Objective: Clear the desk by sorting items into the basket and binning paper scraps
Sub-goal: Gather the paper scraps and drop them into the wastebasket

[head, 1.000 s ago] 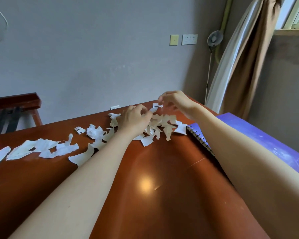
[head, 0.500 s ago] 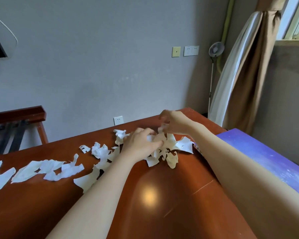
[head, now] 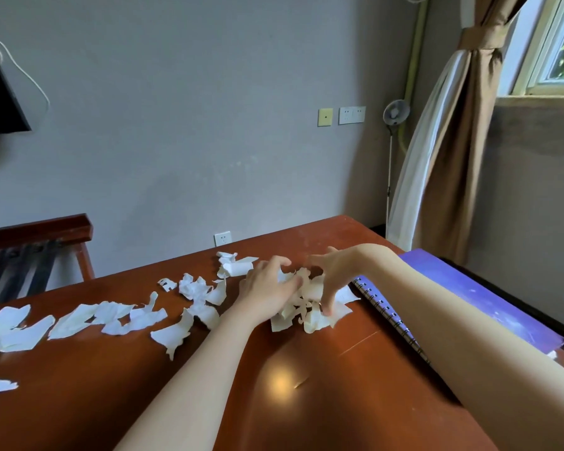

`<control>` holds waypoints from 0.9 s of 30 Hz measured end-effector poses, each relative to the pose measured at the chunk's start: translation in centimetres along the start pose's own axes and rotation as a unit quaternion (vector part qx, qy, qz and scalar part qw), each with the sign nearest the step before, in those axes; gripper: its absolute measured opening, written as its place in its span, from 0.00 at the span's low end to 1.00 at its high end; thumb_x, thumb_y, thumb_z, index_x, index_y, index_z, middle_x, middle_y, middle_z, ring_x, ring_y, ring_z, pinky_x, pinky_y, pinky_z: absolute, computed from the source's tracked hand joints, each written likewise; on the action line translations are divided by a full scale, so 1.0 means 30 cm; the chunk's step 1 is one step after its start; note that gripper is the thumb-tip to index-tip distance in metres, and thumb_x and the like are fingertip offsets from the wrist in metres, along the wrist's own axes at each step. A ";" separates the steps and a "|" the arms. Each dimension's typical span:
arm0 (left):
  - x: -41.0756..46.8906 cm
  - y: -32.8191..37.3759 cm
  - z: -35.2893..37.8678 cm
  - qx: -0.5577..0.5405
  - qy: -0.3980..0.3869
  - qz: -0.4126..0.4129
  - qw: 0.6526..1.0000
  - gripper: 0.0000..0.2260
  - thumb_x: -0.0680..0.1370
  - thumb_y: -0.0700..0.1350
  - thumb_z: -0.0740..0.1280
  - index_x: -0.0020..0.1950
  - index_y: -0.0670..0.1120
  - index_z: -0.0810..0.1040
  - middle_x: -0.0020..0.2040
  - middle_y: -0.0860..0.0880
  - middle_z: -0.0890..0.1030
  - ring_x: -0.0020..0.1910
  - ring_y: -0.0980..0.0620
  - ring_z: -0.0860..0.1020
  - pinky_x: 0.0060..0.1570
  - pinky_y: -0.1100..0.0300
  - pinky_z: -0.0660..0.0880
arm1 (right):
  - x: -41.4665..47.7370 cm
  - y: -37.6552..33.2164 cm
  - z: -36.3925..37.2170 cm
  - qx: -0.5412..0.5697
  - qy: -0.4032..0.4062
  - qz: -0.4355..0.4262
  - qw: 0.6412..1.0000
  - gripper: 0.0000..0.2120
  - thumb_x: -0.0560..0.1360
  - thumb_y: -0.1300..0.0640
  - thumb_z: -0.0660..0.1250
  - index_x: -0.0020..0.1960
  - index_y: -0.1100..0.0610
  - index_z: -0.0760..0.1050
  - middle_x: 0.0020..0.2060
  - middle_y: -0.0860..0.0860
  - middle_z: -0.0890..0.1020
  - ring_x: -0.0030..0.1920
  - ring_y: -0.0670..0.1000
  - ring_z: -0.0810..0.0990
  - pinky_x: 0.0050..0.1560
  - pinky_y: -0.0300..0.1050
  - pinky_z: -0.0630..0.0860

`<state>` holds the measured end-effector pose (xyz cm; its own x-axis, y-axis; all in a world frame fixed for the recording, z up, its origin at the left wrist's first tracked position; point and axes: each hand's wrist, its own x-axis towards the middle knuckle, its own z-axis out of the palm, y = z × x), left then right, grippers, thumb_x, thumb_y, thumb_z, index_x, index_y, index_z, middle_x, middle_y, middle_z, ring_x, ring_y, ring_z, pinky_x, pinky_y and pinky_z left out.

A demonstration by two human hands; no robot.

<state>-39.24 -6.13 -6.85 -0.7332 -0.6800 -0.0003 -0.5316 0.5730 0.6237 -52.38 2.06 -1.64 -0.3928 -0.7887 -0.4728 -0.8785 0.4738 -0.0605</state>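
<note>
Two hands on red-brown desk, left hand and right hand clutching bunched paper scraps with curled fingers, loose scraps trailing leftward, spiral notebook under right forearm.

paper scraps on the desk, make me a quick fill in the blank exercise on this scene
1. The left hand and right hand bunch a pile of torn ____ together.
2. The purple spiral notebook lies on the pile's ____ side.
3. More loose scraps trail off toward the ____ along the desk.
Missing words: paper; right; left.
</note>
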 end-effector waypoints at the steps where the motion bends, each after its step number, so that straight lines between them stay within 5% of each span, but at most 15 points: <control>1: -0.004 0.002 0.001 0.009 -0.002 -0.001 1.000 0.20 0.77 0.59 0.60 0.68 0.56 0.66 0.70 0.51 0.67 0.69 0.47 0.66 0.68 0.50 0.64 | 0.004 -0.001 0.009 0.020 0.019 -0.010 1.000 0.39 0.66 0.50 0.74 0.72 0.46 0.59 0.65 0.50 0.66 0.63 0.55 0.70 0.60 0.50 0.73; 5: -0.020 0.020 0.022 0.022 0.010 -0.003 1.000 0.19 0.78 0.58 0.59 0.68 0.55 0.66 0.68 0.50 0.69 0.67 0.46 0.68 0.67 0.50 0.66 | 0.003 -0.013 0.053 0.095 0.098 -0.040 0.990 0.28 0.71 0.61 0.68 0.68 0.55 0.65 0.58 0.52 0.75 0.57 0.53 0.75 0.55 0.46 0.75; 10: -0.045 0.053 0.059 -0.070 0.068 -0.016 0.995 0.15 0.80 0.47 0.59 0.68 0.51 0.68 0.66 0.48 0.72 0.64 0.47 0.71 0.64 0.51 0.69 | 0.005 -0.048 0.128 0.241 0.202 -0.032 0.949 0.12 0.75 0.58 0.63 0.58 0.58 0.73 0.45 0.49 0.75 0.46 0.49 0.72 0.41 0.38 0.67; 12: -0.070 0.075 0.065 -0.137 0.095 -0.025 0.986 0.16 0.81 0.47 0.56 0.69 0.49 0.68 0.66 0.47 0.73 0.64 0.48 0.71 0.62 0.55 0.70 | -0.016 -0.072 0.153 0.362 0.224 -0.023 0.905 0.03 0.76 0.59 0.61 0.47 0.58 0.71 0.36 0.48 0.73 0.41 0.50 0.71 0.35 0.38 0.66; 15: -0.107 0.128 0.060 -0.268 0.130 -0.067 0.952 0.16 0.83 0.47 0.52 0.68 0.47 0.69 0.64 0.47 0.74 0.57 0.49 0.72 0.53 0.59 0.68 | -0.047 -0.117 0.181 0.568 0.191 -0.033 0.800 0.06 0.76 0.63 0.59 0.41 0.57 0.66 0.34 0.50 0.70 0.38 0.51 0.71 0.37 0.41 0.67; 21: -0.143 0.211 0.021 -0.510 0.154 -0.195 0.824 0.20 0.79 0.54 0.54 0.62 0.46 0.75 0.61 0.44 0.78 0.60 0.44 0.75 0.59 0.51 0.71 | -0.163 -0.179 0.176 0.784 0.134 -0.043 0.605 0.10 0.73 0.62 0.53 0.33 0.57 0.67 0.22 0.50 0.71 0.22 0.48 0.69 0.25 0.34 0.63; 24: -0.160 0.216 0.014 -0.526 0.145 -0.173 0.820 0.17 0.77 0.57 0.55 0.50 0.51 0.79 0.56 0.46 0.80 0.55 0.44 0.78 0.55 0.51 0.76 | -0.217 -0.184 0.171 0.827 0.152 -0.053 0.539 0.13 0.75 0.58 0.52 0.37 0.59 0.71 0.23 0.51 0.73 0.19 0.49 0.68 0.22 0.31 0.62; 27: -0.190 0.219 0.012 -0.515 0.158 -0.177 0.824 0.13 0.76 0.56 0.58 0.40 0.53 0.79 0.51 0.47 0.82 0.52 0.46 0.79 0.56 0.48 0.76 | -0.236 -0.204 0.177 0.854 0.134 -0.054 0.500 0.13 0.77 0.50 0.56 0.42 0.58 0.73 0.30 0.51 0.74 0.28 0.49 0.73 0.28 0.35 0.68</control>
<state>-38.70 1.68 -3.04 -0.3764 -0.8990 -0.2239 0.0724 -0.2694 0.9603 -42.77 6.83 -2.58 -0.5909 -0.7621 -0.2646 0.5252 -0.1144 -0.8432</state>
